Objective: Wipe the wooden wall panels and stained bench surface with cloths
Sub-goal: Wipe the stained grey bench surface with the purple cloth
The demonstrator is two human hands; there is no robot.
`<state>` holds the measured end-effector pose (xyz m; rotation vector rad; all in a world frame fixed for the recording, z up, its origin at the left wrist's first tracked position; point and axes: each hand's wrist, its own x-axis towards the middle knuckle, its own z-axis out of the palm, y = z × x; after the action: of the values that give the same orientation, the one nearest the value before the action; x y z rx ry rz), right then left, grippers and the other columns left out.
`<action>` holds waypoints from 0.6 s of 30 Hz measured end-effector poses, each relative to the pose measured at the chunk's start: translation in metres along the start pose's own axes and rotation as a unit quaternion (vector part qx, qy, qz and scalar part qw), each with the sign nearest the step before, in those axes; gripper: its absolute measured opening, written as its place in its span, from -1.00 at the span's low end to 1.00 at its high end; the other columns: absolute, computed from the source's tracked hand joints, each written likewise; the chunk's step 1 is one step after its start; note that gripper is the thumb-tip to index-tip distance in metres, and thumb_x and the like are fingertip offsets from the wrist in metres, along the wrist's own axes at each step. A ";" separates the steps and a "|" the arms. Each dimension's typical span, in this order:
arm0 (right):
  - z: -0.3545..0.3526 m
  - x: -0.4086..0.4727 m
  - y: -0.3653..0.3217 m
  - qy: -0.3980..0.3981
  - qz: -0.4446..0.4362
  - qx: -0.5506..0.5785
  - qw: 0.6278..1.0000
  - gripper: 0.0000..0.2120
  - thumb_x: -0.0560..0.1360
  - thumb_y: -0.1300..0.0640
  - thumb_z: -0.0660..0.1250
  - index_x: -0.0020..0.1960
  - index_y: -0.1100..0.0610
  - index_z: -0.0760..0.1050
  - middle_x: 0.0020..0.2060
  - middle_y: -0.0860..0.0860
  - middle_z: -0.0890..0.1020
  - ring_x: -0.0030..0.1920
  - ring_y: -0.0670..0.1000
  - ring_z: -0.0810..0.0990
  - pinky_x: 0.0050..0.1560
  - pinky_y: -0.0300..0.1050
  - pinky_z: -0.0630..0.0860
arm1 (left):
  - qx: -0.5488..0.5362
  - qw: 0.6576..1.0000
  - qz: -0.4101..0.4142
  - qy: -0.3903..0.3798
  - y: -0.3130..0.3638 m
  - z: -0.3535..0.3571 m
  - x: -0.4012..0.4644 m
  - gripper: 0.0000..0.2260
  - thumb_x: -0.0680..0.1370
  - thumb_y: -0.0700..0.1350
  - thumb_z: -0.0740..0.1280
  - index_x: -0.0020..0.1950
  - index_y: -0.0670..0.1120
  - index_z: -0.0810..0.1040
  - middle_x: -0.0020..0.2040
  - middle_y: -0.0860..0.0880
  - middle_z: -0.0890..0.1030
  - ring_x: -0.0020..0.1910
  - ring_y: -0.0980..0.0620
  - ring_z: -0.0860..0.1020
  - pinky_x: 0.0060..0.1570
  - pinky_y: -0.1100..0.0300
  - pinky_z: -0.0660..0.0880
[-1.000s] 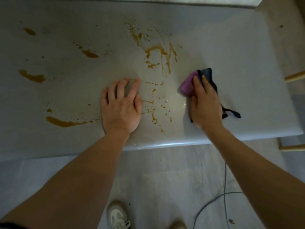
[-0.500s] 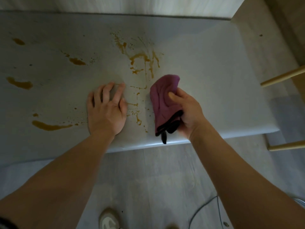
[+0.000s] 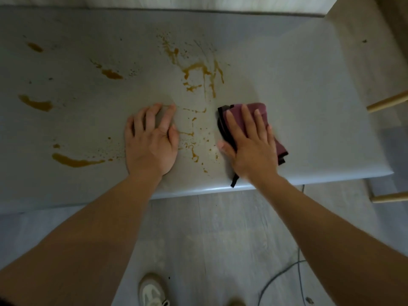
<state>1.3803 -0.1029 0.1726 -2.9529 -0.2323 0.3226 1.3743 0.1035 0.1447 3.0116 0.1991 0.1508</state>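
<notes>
Flat, rt grip atop cloth

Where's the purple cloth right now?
In the head view, the purple cloth lies flat on the bench, right of centre, pressed under the right hand, just right of the brown splatter.

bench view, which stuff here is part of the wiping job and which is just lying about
Part of the job:
- bench
- brown stains
- purple cloth, pressed flat under the right hand
- left hand, resting flat on the bench

Just lying about:
- cable on the floor
- wooden rungs at the right
</notes>
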 end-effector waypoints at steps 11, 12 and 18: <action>0.006 -0.005 -0.014 0.020 0.026 0.035 0.999 -0.50 0.58 -0.22 -0.23 0.51 -0.23 -0.13 0.54 -0.09 -0.11 0.53 -0.02 -0.17 0.47 0.04 -0.19 | -0.006 1.000 -0.006 -0.011 -0.001 0.001 0.000 -0.57 0.62 0.09 -0.02 0.51 0.16 0.15 0.47 0.00 0.23 0.42 -0.07 0.14 0.44 -0.06 0.03; 0.011 -0.021 -0.021 0.023 0.007 0.039 0.999 -0.48 0.55 -0.22 -0.26 0.51 -0.23 -0.12 0.54 -0.10 -0.09 0.53 -0.02 -0.17 0.47 0.02 -0.19 | -0.006 1.000 -0.008 -0.014 0.000 0.001 0.000 -0.57 0.62 0.09 -0.03 0.51 0.16 0.14 0.48 0.01 0.22 0.42 -0.07 0.14 0.44 -0.06 0.01; 0.008 -0.008 -0.009 0.005 -0.066 0.019 0.998 -0.50 0.51 -0.22 -0.26 0.45 -0.29 -0.18 0.54 -0.13 -0.05 0.52 -0.05 -0.14 0.44 -0.06 -0.20 | -0.009 1.000 -0.008 -0.021 -0.001 0.000 0.001 -0.57 0.62 0.09 -0.04 0.51 0.16 0.13 0.48 0.01 0.22 0.43 -0.06 0.14 0.45 -0.07 0.02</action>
<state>1.3699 -0.0946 0.1681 -2.8830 -0.4141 0.2920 1.3748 0.1043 0.1451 2.9907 0.2173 0.0862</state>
